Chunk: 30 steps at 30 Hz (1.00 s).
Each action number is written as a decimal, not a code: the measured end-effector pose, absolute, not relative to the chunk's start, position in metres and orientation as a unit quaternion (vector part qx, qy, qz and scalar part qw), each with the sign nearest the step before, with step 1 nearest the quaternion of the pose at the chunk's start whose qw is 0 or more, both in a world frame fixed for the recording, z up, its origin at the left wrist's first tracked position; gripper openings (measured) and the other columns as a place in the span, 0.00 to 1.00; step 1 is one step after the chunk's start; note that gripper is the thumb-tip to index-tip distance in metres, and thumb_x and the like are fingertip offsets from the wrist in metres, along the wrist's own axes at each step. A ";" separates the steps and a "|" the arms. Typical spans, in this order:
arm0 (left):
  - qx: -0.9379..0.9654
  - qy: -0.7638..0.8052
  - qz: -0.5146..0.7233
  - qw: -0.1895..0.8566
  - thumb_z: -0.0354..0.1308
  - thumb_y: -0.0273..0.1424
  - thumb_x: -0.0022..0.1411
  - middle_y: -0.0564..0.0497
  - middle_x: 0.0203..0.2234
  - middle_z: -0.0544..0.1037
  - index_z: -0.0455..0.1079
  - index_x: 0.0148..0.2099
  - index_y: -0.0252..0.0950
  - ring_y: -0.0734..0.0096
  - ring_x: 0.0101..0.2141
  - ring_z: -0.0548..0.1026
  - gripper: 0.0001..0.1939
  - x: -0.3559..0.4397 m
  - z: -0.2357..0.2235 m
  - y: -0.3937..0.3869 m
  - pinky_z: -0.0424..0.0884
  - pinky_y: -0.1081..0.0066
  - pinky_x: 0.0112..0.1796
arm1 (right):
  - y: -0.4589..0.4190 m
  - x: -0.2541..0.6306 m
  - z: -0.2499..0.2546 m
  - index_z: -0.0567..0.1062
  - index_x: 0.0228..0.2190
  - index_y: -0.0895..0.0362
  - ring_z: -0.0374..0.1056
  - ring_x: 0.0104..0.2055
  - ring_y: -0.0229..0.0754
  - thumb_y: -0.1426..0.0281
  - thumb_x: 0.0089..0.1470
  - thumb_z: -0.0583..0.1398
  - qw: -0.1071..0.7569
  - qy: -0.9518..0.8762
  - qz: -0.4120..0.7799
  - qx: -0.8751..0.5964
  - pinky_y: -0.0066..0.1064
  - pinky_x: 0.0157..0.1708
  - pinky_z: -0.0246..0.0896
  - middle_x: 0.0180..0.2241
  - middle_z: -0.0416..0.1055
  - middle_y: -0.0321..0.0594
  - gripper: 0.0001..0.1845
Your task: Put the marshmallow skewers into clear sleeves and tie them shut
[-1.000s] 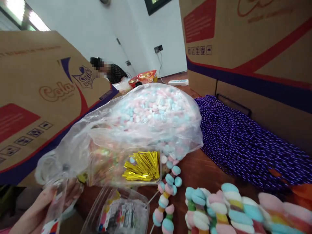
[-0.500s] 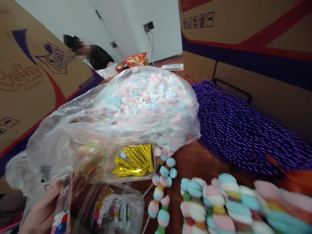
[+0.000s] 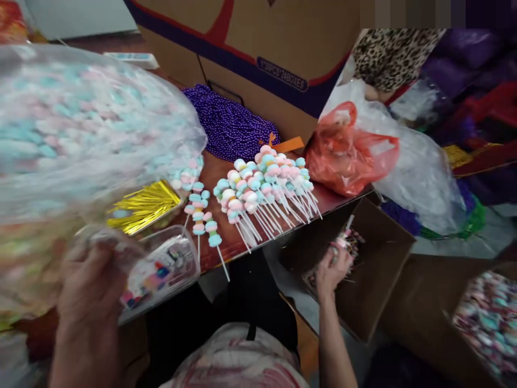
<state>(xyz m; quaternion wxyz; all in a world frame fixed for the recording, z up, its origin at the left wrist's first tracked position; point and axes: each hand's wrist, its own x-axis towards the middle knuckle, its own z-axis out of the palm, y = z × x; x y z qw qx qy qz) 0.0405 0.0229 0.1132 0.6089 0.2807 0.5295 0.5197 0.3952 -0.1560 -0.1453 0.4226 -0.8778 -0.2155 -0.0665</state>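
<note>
A: Biggest first. Underneath it all?

B: Glossy reddish-brown bench (image 3: 216,170). Along its far side, a printed carton (image 3: 258,43), stiff and flat-faced, banded red and purple. At left, a bulging sack (image 3: 89,124) of thin clear plastic, crammed with small rounded puffs in pink, blue and white.

A: And off to the right?

B: Below bench level, an open box (image 3: 379,258) of plain brown cardboard, with small blurred pieces inside. At the bench's edge, a red bag (image 3: 351,156), crumpled and translucent. At the foot of the carton, purple strands (image 3: 234,121), shiny and bead-like, heaped together.

A: Smaller now?

B: A pile of puff skewers (image 3: 262,183), soft matte lobes on straight white sticks, laid side by side. Nearer the left hand (image 3: 91,275), a clear tub (image 3: 193,258), rigid and round-cornered, with printed paper in it.

A: Left grip?

B: Closed, fingers curled on clear plastic (image 3: 123,250), thin and glassy, just beside the tub. Too smeared for finer detail.

A: Right hand (image 3: 333,269)?

B: Grip closed too, around a small pink-and-white piece (image 3: 344,235), over the open box. Cannot tell its full shape.

A: Smallest?

B: Gold strips (image 3: 145,205), narrow, metallic, fanned out beside the tub.
</note>
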 end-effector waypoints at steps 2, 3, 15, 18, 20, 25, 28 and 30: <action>0.282 0.503 0.538 0.614 0.76 0.45 0.45 0.56 0.30 0.84 0.80 0.40 0.49 0.62 0.34 0.82 0.19 0.063 0.106 0.016 0.80 0.61 0.36 | -0.174 0.410 -0.135 0.80 0.33 0.50 0.66 0.43 0.59 0.62 0.52 0.64 0.420 -0.197 -0.077 -0.882 0.58 0.45 0.59 0.37 0.66 0.50 0.07; 0.285 0.492 0.549 0.613 0.76 0.46 0.46 0.55 0.29 0.84 0.80 0.40 0.47 0.63 0.34 0.82 0.19 0.073 0.097 0.017 0.80 0.62 0.36 | -0.176 0.412 -0.129 0.79 0.30 0.50 0.66 0.44 0.61 0.62 0.49 0.66 0.423 -0.203 -0.073 -0.880 0.61 0.45 0.57 0.37 0.66 0.50 0.06; 0.253 0.397 0.629 0.618 0.79 0.43 0.43 0.54 0.29 0.80 0.78 0.32 0.35 0.77 0.29 0.76 0.21 0.075 0.020 0.030 0.74 0.75 0.34 | -0.048 0.179 0.012 0.78 0.45 0.54 0.74 0.39 0.44 0.59 0.62 0.61 0.625 -0.422 0.307 -0.580 0.37 0.42 0.71 0.39 0.78 0.42 0.15; 0.249 0.408 0.639 0.602 0.79 0.44 0.44 0.54 0.27 0.80 0.77 0.32 0.35 0.79 0.27 0.74 0.22 0.062 0.016 0.019 0.73 0.76 0.32 | -0.024 0.157 0.009 0.78 0.31 0.55 0.66 0.29 0.38 0.56 0.57 0.66 0.635 -0.367 0.379 -0.564 0.31 0.33 0.64 0.26 0.72 0.34 0.15; 0.237 0.414 0.634 0.609 0.79 0.46 0.43 0.54 0.27 0.80 0.77 0.32 0.34 0.78 0.27 0.75 0.23 0.051 0.011 0.016 0.73 0.76 0.31 | -0.018 0.151 0.002 0.75 0.24 0.56 0.60 0.26 0.36 0.56 0.55 0.67 0.634 -0.360 0.390 -0.563 0.30 0.30 0.58 0.22 0.67 0.32 0.18; 0.194 0.410 0.629 0.631 0.80 0.42 0.42 0.55 0.28 0.80 0.75 0.32 0.35 0.76 0.29 0.78 0.22 0.027 -0.002 0.013 0.74 0.76 0.31 | -0.023 0.144 -0.004 0.73 0.21 0.56 0.56 0.25 0.34 0.57 0.56 0.66 0.586 -0.407 0.385 -0.585 0.29 0.30 0.53 0.20 0.64 0.30 0.20; 0.168 0.410 0.642 0.626 0.80 0.40 0.43 0.58 0.25 0.77 0.72 0.29 0.35 0.79 0.27 0.76 0.22 0.024 -0.004 0.012 0.73 0.77 0.31 | -0.025 0.143 -0.002 0.74 0.24 0.57 0.58 0.26 0.35 0.58 0.57 0.64 0.577 -0.414 0.382 -0.591 0.29 0.31 0.54 0.21 0.66 0.31 0.17; 0.163 0.410 0.656 0.613 0.80 0.43 0.42 0.59 0.22 0.74 0.70 0.27 0.35 0.80 0.25 0.74 0.24 0.025 -0.002 0.011 0.72 0.78 0.30 | -0.024 0.143 -0.002 0.75 0.25 0.57 0.56 0.25 0.34 0.58 0.56 0.65 0.579 -0.406 0.376 -0.598 0.29 0.29 0.52 0.21 0.64 0.30 0.16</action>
